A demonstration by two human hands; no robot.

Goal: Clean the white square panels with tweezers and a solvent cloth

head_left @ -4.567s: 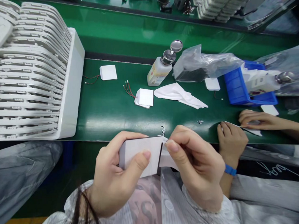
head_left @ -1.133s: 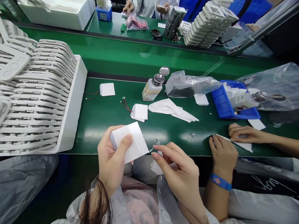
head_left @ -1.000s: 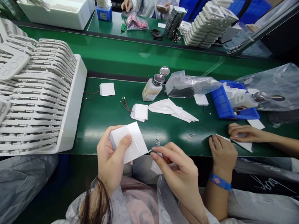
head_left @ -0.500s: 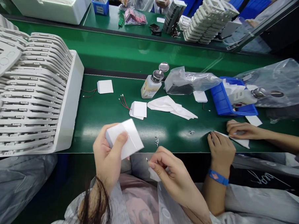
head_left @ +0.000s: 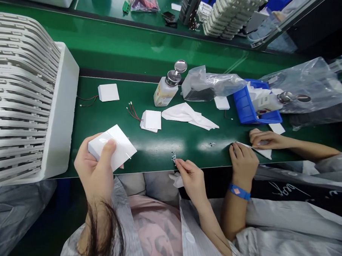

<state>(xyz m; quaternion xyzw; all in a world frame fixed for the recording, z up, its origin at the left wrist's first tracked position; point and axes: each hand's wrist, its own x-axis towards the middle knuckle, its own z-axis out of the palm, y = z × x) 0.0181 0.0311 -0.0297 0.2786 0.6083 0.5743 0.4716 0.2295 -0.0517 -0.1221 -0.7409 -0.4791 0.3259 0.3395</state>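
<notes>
My left hand (head_left: 95, 167) grips a stack of white square panels (head_left: 122, 147), its thumb pressed flat on the top face. A small pale strip sticks out at the panels' lower right edge. At the table's front edge, the thumb and forefinger of my right hand (head_left: 191, 180) are pinched together against a little pile of tiny metallic bits (head_left: 173, 157). Whether a bit is between the fingertips cannot be made out. A crumpled white wipe (head_left: 177, 179) hangs under the same hand, held by its curled fingers. Several white panels with thin wires (head_left: 152, 119) lie beyond, beside a spread white cloth (head_left: 189, 116).
A white foam box (head_left: 56, 121) of stacked white frames stands left. Behind are a pump bottle (head_left: 166, 91), a plastic bag (head_left: 214, 84) and a blue bin (head_left: 242, 108). At right, a co-worker's hands (head_left: 244, 160) work on a white sheet near another small pile (head_left: 212, 144).
My left hand has moved left with the panels. My right hand has gone from holding a tiny bit near the panels to the pile at the table edge, the wipe moving along.
</notes>
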